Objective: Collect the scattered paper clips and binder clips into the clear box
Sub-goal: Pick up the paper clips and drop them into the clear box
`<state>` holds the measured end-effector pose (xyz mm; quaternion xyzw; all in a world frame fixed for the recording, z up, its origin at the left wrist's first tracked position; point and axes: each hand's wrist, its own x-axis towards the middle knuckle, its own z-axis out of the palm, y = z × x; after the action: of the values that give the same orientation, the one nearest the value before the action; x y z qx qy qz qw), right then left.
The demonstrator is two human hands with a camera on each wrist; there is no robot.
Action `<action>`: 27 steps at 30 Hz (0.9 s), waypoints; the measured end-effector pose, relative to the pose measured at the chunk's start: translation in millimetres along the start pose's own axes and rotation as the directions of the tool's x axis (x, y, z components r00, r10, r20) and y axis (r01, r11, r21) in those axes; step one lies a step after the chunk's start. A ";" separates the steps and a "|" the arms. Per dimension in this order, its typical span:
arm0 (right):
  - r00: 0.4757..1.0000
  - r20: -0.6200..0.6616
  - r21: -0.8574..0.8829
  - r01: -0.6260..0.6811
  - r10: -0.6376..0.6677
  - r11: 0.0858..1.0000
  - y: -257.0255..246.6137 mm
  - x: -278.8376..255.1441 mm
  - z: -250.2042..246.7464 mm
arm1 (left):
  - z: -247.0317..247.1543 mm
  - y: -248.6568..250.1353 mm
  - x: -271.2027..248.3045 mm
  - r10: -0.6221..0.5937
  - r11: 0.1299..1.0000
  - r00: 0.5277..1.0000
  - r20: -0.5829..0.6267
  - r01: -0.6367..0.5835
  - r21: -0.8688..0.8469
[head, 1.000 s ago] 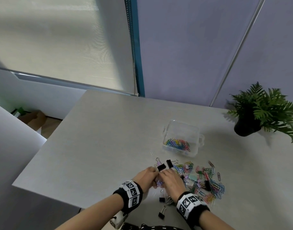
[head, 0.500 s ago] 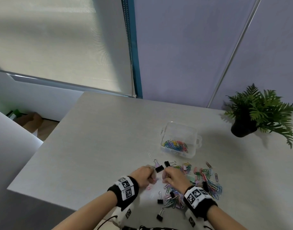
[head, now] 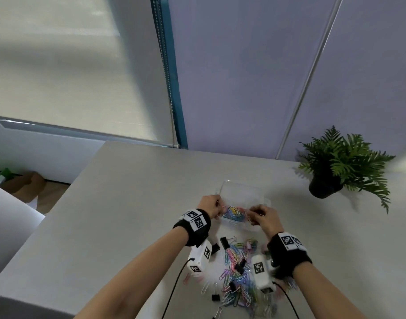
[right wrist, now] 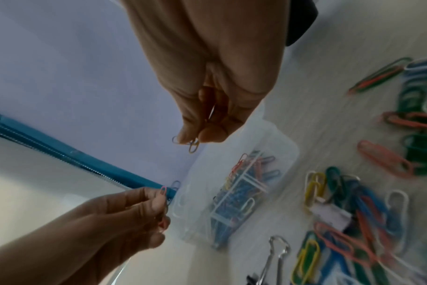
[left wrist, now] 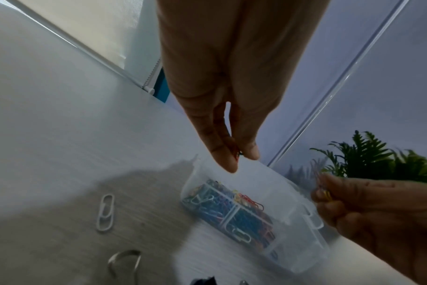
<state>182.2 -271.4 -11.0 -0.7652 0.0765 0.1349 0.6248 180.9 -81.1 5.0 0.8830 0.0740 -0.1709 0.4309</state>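
The clear box (head: 241,192) sits mid-table with coloured paper clips (head: 233,212) in its near half. My left hand (head: 211,206) hovers at the box's left edge and pinches a few paper clips (right wrist: 164,194). At the box's right side, my right hand (head: 263,216) pinches a small bunch of paper clips (right wrist: 192,145). Both hands are over the box (left wrist: 268,202) rim. Nearer to me lies a pile of coloured paper clips (head: 237,272) mixed with black binder clips (head: 225,241). A white paper clip (left wrist: 105,212) lies left of the box.
A potted fern (head: 335,164) stands at the table's back right. The table's left edge (head: 59,203) drops to the floor. A wall and a window blind (head: 59,65) close the far side. Cables run from the wrist cameras toward me.
Both hands lifted from the pile near me and moved forward to the box, each carrying paper clips. The head view tilted upward.
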 end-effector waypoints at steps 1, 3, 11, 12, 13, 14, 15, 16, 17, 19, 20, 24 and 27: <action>1.000 -0.015 -0.003 0.000 0.000 1.000 0.6 5.7 -0.3 | 2.2 1.3 6.0 -0.012 1.000 1.000 -0.016 0.012 -0.004; 1.000 -0.021 -0.039 0.004 -0.004 0.999 1.4 12.9 -0.1 | 6.1 2.7 14.3 -0.014 1.000 1.000 -0.023 0.014 0.020; 0.984 0.113 -0.469 0.173 -0.135 0.866 -0.2 8.5 1.8 | -9.7 -9.4 1.0 0.072 0.996 0.997 0.037 -0.074 0.052; 0.980 0.116 -0.464 0.198 -0.162 0.864 -3.0 2.6 1.9 | -14.3 -13.6 -5.6 0.085 0.996 0.996 0.027 -0.086 0.038; 0.974 0.125 -0.454 0.228 -0.191 0.862 -4.9 -4.4 3.1 | -18.6 -18.8 -13.1 0.089 0.996 0.996 0.024 -0.090 0.023; 0.965 0.147 -0.446 0.260 -0.217 0.856 -5.7 -12.4 5.6 | -21.6 -24.8 -22.1 0.086 0.996 0.996 0.029 -0.087 0.020; 0.953 0.194 -0.447 0.299 -0.235 0.843 -4.2 -21.1 8.6 | -23.4 -31.9 -31.7 0.078 0.996 0.996 0.043 -0.079 0.035; 0.932 0.264 -0.456 0.348 -0.249 0.820 -2.1 -30.9 12.6 | -24.1 -39.0 -41.9 0.067 0.995 0.996 0.059 -0.071 0.066; 0.901 0.350 -0.471 0.407 -0.257 0.783 1.2 -40.7 17.4 | -23.7 -46.7 -52.4 0.052 0.992 0.996 0.077 -0.061 0.113; 0.805 0.548 -0.509 0.537 -0.228 0.673 10.9 -57.9 27.9 | -19.3 -62.3 -73.6 0.019 0.967 0.993 0.118 -0.048 0.249; 0.745 0.639 -0.518 0.599 -0.190 0.610 16.9 -65.3 32.9 | -14.8 -70.3 -84.6 -0.010 0.948 0.988 0.152 -0.039 0.316; 0.565 0.820 -0.494 0.779 -0.092 0.386 35.3 -85.5 48.0 | 9.2 -92.0 -125.1 -0.058 0.869 0.963 0.265 -0.082 0.488; 0.586 0.805 -0.529 0.780 -0.091 0.335 37.9 -93.2 60.2 | 20.8 -101.9 -136.5 0.003 0.827 0.966 0.258 -0.147 0.542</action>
<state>76.0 -225.3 -29.3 -0.8514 -0.4525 0.2194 0.1491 20.6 -32.1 -31.9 0.9441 -0.0680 -0.2757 0.1674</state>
